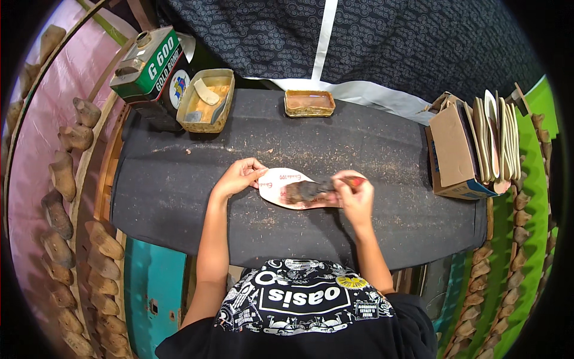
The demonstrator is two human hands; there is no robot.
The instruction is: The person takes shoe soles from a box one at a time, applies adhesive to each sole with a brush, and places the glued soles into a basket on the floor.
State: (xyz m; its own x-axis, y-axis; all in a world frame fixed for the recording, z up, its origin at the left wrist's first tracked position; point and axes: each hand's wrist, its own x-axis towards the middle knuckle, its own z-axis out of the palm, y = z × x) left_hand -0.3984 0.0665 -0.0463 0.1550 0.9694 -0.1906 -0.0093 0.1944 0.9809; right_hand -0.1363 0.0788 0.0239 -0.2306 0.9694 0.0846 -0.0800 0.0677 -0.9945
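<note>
A pale shoe insole (276, 179) with red print lies flat on the dark cloth of the table. My left hand (241, 177) pinches its rounded left end between thumb and fingers. In my right hand (357, 196) is a brush (308, 191) with a red-tipped handle and dark, caked bristles, somewhat smeared by motion. The bristles lie over the middle of the insole, and the brush and my right hand hide part of its narrower right end.
Beyond the insole stands a small tray of brownish liquid (309, 103). At back left are a green metal can (149, 72) and a cut-open container (204, 127) holding flat pieces. A cardboard box (445, 149) of insole-shaped pieces stands right. Shoe lasts (63, 173) line racks on both sides.
</note>
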